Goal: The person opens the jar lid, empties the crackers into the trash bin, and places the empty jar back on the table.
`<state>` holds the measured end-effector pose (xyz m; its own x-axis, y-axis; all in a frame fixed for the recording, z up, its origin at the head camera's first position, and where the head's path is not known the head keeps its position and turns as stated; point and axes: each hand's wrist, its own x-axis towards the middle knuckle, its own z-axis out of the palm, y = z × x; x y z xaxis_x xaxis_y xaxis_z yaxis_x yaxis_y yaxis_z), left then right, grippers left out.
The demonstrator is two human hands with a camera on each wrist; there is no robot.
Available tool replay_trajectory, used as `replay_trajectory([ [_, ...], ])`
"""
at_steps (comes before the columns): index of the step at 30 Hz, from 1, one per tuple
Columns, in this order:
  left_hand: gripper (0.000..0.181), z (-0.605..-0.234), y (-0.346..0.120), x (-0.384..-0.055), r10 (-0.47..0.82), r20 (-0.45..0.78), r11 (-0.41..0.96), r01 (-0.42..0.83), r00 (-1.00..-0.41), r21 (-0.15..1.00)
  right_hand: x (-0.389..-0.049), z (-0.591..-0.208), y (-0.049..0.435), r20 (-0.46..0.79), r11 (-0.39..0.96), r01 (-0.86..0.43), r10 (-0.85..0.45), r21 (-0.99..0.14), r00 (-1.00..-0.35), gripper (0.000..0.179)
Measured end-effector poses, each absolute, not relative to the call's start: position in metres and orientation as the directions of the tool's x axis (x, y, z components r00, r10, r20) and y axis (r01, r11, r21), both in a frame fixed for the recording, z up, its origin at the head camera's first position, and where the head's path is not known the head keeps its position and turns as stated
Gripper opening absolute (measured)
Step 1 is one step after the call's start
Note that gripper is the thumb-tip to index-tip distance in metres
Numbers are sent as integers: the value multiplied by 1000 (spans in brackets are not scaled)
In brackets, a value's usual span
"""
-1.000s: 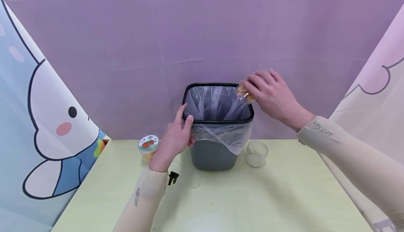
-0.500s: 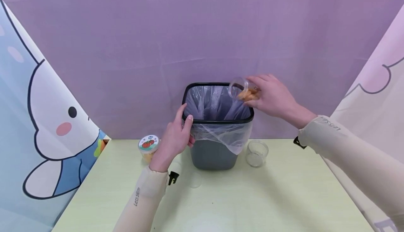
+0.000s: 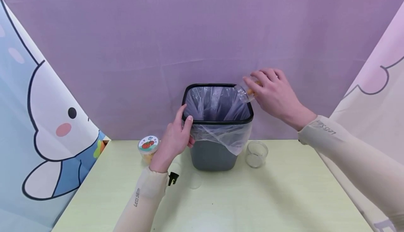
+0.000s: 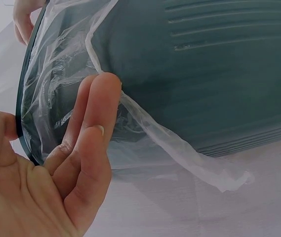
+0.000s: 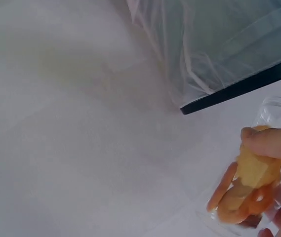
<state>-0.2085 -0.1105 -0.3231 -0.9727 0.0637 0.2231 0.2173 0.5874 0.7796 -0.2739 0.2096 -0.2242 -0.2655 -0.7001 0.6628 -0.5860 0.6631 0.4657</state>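
Observation:
My right hand grips a clear plastic jar tipped on its side, its mouth at the back right of the bin's rim. Orange and yellow snack pieces lie inside, towards the base in the right wrist view. The thumb presses along the jar's wall. My left hand holds the grey trash bin at its left front corner, thumb and index finger on the black rim. In the left wrist view the other fingers lie against the clear bin liner folded down outside.
On the table, a lidded jar with a red fruit label stands left of the bin, partly behind my left wrist. Another clear jar stands to the bin's right. A transparent lid lies in front. Purple cloth hangs behind.
My right hand turned the jar so its mouth and pieces showed, then rolled it back and lifted slightly. The pieces now sit deeper in the jar. My left hand stays put.

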Motion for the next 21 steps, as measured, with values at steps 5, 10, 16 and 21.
replay_trajectory([
  [5,65,-323,-111,-208,63,223,588,217,-973,779,-273,-224,210,640,657,-575,-717,487,-276,46],
  [10,66,-323,-111,-209,65,227,588,221,-972,778,-271,-222,211,631,649,-559,-730,517,-263,50],
  [16,66,-323,-111,-210,67,224,581,221,-972,783,-272,-218,209,637,644,-548,-732,534,-241,51],
  [21,67,-324,-111,-210,68,223,584,220,-972,781,-272,-219,210,630,642,-545,-737,539,-246,52],
])
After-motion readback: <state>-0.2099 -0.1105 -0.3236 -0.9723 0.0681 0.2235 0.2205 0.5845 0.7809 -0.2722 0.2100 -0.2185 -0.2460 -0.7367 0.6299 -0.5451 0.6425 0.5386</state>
